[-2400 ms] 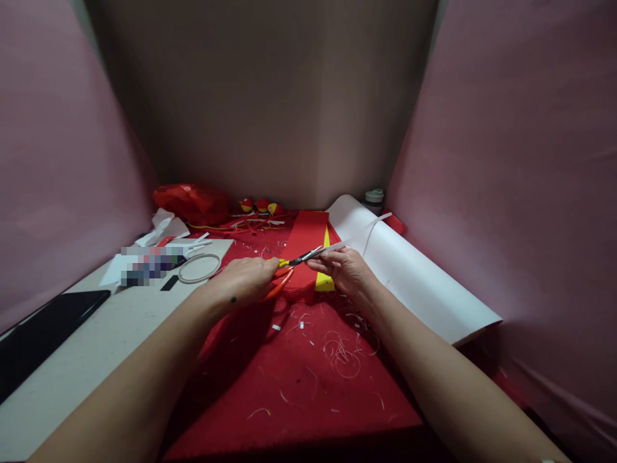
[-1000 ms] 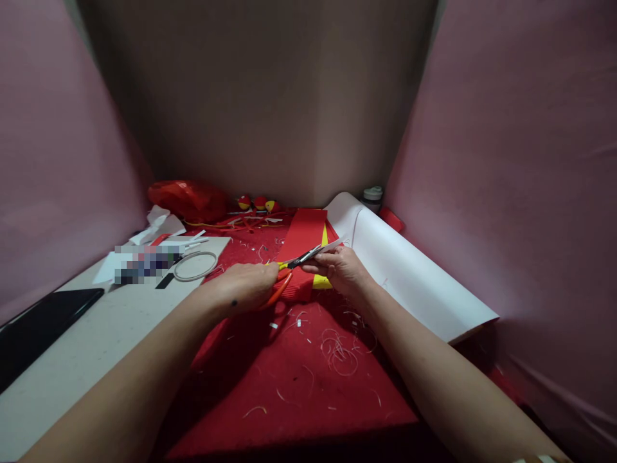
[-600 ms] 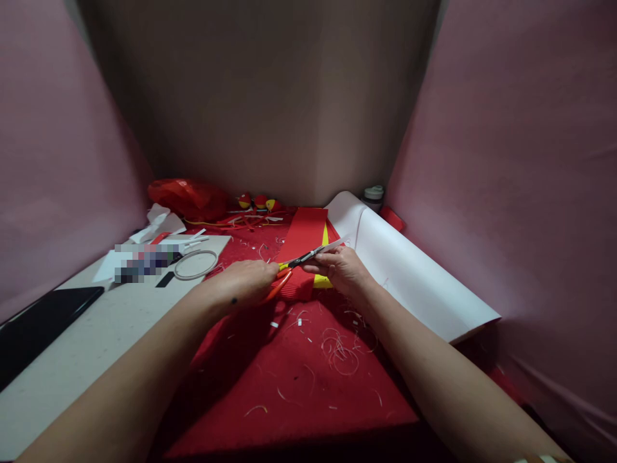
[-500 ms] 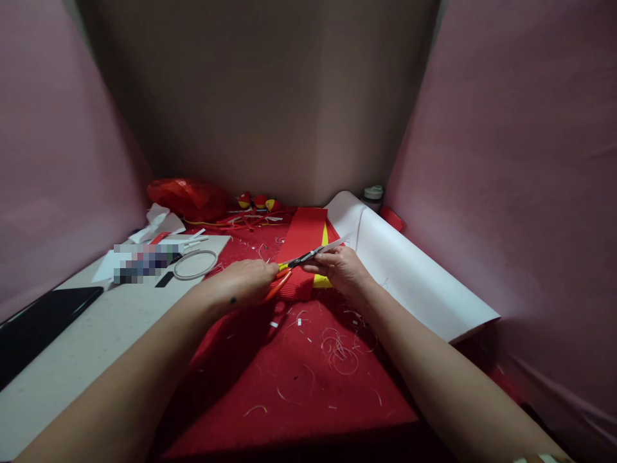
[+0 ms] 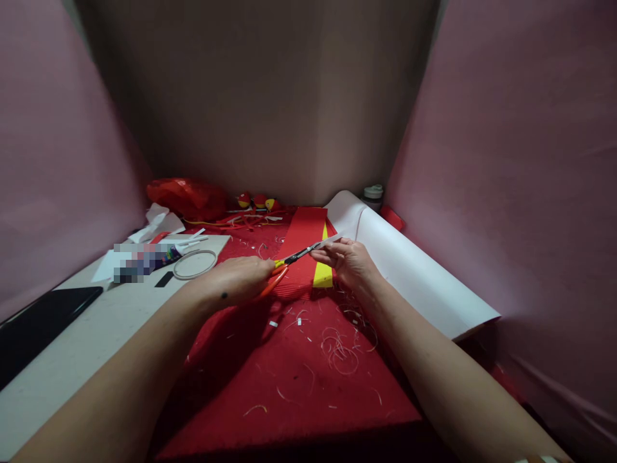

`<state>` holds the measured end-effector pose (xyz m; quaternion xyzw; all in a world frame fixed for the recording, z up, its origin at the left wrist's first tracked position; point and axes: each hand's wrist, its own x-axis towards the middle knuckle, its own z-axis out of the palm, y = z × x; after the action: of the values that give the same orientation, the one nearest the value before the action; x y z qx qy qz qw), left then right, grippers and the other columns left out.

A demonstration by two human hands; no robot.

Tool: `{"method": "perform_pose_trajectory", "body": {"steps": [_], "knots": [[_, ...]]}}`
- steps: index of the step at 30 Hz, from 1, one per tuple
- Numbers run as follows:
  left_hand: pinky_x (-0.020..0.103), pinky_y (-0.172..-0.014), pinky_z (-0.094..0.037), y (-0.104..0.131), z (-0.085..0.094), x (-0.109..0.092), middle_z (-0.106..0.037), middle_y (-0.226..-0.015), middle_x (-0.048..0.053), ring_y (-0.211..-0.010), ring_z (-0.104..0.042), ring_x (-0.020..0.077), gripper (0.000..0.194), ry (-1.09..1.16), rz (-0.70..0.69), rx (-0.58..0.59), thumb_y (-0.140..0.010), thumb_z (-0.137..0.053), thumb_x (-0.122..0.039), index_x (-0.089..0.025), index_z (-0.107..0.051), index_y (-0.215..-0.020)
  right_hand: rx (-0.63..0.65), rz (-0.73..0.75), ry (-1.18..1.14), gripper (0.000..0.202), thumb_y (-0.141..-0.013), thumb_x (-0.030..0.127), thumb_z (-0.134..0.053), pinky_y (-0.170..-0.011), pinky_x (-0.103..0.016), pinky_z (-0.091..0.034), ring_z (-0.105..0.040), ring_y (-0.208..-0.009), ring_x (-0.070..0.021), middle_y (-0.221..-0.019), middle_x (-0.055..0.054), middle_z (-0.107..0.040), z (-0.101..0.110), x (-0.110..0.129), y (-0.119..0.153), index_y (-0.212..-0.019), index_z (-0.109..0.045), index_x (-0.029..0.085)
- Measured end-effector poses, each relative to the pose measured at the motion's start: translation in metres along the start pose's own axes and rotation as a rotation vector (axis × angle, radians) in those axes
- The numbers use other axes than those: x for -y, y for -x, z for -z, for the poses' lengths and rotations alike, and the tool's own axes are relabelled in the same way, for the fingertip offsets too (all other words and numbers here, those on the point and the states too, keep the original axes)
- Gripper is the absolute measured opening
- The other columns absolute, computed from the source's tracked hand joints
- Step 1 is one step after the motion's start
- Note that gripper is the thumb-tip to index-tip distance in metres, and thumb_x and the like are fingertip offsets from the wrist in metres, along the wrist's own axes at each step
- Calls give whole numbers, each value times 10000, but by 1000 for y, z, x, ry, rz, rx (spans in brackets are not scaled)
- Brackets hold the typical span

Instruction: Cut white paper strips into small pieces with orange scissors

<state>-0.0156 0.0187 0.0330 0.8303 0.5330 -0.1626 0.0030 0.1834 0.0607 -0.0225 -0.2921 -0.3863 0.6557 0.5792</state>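
Observation:
My left hand [image 5: 248,278] is closed round the handles of a pair of scissors [image 5: 297,256] with orange and yellow grips. The blades point up and right, toward my right hand [image 5: 348,257]. Between its thumb and fingers, my right hand pinches a thin white paper strip [image 5: 332,238], whose near end meets the blade tips. Below the hands lie red corrugated card sheets [image 5: 304,228] and a yellow piece [image 5: 323,278]. Part of the scissor handles is hidden in my left palm.
A large curled white sheet [image 5: 409,263] lies on the right. Thread scraps [image 5: 340,350] litter the red cloth [image 5: 289,405]. On the left are a white board [image 5: 120,347], a ring [image 5: 195,265] and a black flat device [image 5: 48,321]. A red plastic bag [image 5: 187,196] sits at the back.
My left hand has drawn slightly left with the scissors. My right hand has shifted a little right, still pinching the paper strip, and more of the yellow piece shows.

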Motion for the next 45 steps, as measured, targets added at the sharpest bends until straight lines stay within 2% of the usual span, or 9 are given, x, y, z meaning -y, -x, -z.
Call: {"method": "perform_pose_trajectory", "body": {"steps": [6,14,20,26,30,35,40,45], "knots": [[348,-610,-430,0,-4,-5,-628,-909,173,-780,-605,281,332,34,52,-14,-816,-265,-320,-168,-503,-990,42,-21,-2,74,-637,76,-587,-791,-378,-510,-653,-645,-183,-626,-67,-647,-3,-2,2,-615,-538,126],[347,-572,-418,0,-5,-6,-623,-817,163,-728,-601,277,366,17,45,-37,-830,-238,-364,-154,-476,-1011,52,-30,6,73,-624,66,-588,-784,-405,-520,-660,-693,-202,-671,-71,-663,-7,-1,5,-652,-549,121],[310,-560,-390,1,-4,-6,-620,-819,141,-726,-596,252,284,-30,20,-58,-815,-297,-304,-159,-494,-961,48,-16,7,56,-619,87,-608,-795,-398,-520,-661,-678,-204,-631,-76,-656,-8,-1,5,-642,-561,108],[263,-506,-352,-2,-4,-4,-611,-730,103,-634,-580,200,270,-28,-5,-46,-811,-303,-261,-162,-525,-927,42,-19,3,33,-606,78,-609,-795,-382,-524,-657,-646,-195,-618,-81,-657,-7,-2,5,-619,-581,90],[282,-524,-380,-1,-1,-6,-629,-782,125,-659,-593,218,277,-25,12,-19,-807,-288,-236,-156,-532,-911,34,-33,-12,32,-624,58,-588,-780,-388,-526,-657,-629,-196,-626,-91,-656,-5,-4,3,-601,-583,80],[326,-621,-436,0,-2,-13,-628,-951,152,-817,-605,258,316,4,48,7,-830,-269,-311,-165,-498,-992,55,-43,-24,85,-634,45,-584,-748,-388,-537,-656,-641,-191,-653,-76,-649,-6,-8,3,-573,-557,97],[331,-588,-435,-2,-8,-11,-637,-909,158,-777,-612,260,332,7,22,-49,-841,-248,-328,-162,-491,-994,97,-32,-11,69,-639,54,-583,-727,-375,-544,-660,-686,-201,-687,-72,-649,-7,-13,3,-589,-565,97],[304,-586,-418,0,-2,-13,-637,-884,144,-768,-607,241,298,-33,24,-43,-828,-283,-276,-151,-511,-973,76,-33,-24,76,-633,49,-581,-717,-377,-547,-660,-669,-198,-668,-69,-648,-6,-13,3,-587,-556,104]]}}
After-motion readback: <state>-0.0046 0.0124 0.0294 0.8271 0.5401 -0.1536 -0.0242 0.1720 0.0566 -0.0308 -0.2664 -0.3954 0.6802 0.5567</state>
